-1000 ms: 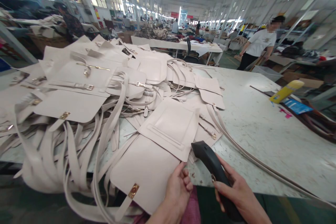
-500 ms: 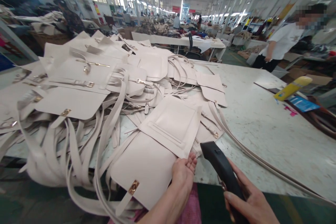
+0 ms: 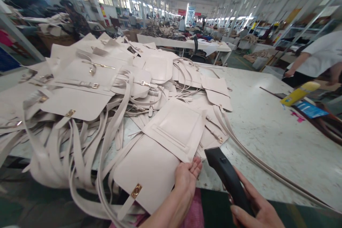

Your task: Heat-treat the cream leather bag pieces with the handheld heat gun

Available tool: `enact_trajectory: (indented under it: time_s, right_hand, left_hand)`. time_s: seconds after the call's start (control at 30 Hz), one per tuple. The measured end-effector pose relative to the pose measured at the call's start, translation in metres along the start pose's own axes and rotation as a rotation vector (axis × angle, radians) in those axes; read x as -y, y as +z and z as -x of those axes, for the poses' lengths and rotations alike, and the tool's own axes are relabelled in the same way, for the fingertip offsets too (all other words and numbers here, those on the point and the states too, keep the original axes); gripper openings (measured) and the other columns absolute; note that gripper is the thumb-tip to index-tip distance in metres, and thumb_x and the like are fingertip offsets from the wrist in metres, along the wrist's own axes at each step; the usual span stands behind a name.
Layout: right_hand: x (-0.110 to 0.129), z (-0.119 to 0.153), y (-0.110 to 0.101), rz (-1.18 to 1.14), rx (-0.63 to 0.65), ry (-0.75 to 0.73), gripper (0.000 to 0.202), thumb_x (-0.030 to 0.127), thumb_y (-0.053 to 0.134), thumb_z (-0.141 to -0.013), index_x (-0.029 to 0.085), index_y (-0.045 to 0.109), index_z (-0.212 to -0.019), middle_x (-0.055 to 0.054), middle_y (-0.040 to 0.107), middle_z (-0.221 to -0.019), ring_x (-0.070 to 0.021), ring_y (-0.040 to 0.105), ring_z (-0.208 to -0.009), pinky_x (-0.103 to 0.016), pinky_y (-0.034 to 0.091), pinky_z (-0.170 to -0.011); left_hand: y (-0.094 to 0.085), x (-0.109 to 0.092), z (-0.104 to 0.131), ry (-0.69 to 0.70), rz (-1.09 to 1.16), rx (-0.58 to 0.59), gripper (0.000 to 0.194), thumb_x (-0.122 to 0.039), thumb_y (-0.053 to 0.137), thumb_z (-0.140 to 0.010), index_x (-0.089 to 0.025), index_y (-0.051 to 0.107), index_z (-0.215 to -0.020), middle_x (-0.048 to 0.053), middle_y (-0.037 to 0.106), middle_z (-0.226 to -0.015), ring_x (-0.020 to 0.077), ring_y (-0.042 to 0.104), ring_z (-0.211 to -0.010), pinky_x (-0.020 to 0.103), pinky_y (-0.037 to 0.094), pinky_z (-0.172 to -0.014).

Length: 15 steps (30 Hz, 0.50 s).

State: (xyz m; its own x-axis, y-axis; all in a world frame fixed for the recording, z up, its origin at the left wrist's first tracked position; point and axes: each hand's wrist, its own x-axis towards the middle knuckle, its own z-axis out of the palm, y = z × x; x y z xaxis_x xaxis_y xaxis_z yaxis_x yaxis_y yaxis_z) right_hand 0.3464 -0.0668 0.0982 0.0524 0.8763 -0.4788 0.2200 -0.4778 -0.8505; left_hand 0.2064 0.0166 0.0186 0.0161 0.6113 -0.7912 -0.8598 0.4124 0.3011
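Over a scuffed worktable's (image 3: 278,142) edge, a smooth, leather-like beige bag (image 3: 146,165) is jutting; the left hand (image 3: 187,176), fingers curled, is touching it, any pinch unclear, while the right hand (image 3: 256,203) is clasping a curved black handheld tool (image 3: 228,172).

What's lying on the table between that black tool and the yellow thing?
In the head view, long beige straps run across the pale tabletop between the black tool, held in the right hand, and the yellow object.
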Motion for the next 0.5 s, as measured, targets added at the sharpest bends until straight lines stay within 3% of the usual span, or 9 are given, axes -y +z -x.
enact_trajectory:
  time_s: [0.17,0.27,0.37,0.5]
  right_hand:
    - [0.005,0.002,0.004,-0.038,-0.038,0.010,0.088,0.043,0.064,-0.062,0.020,0.020,-0.135,0.001,0.059,-0.075,-0.0140,0.051,-0.048,-0.025,0.041,-0.043]
    - [0.007,0.000,0.003,-0.019,0.050,0.004,0.086,0.039,0.062,-0.063,0.018,0.021,-0.136,0.000,0.059,-0.074,-0.0139,0.050,-0.049,-0.024,0.039,-0.042]
    - [0.008,-0.004,0.001,0.025,0.135,-0.028,0.082,0.034,0.061,-0.062,0.018,0.027,-0.135,-0.001,0.059,-0.075,-0.0124,0.047,-0.047,-0.023,0.035,-0.040]
    - [0.013,-0.011,0.007,0.006,0.246,-0.045,0.077,0.028,0.060,-0.060,0.023,0.034,-0.132,0.001,0.058,-0.071,-0.0099,0.044,-0.044,-0.020,0.032,-0.038]
  left_hand:
    - [-0.009,0.002,0.005,0.037,-0.010,0.082,0.033,0.010,0.039,-0.063,-0.007,0.051,-0.088,0.018,0.064,-0.084,0.0239,0.065,-0.080,0.032,0.053,-0.071]
    - [-0.015,-0.001,0.009,0.007,-0.009,0.118,0.025,0.002,0.045,-0.069,-0.007,0.053,-0.092,0.018,0.064,-0.089,0.0242,0.064,-0.082,0.034,0.052,-0.072]
    - [-0.020,-0.003,0.009,-0.004,-0.012,0.111,0.017,-0.018,0.050,-0.080,-0.007,0.054,-0.092,0.018,0.065,-0.085,0.0241,0.065,-0.077,0.035,0.052,-0.069]
    - [-0.022,-0.001,0.003,0.075,-0.014,0.109,0.008,-0.016,0.051,-0.080,-0.010,0.054,-0.083,0.012,0.065,-0.078,0.0188,0.064,-0.065,0.030,0.050,-0.061]
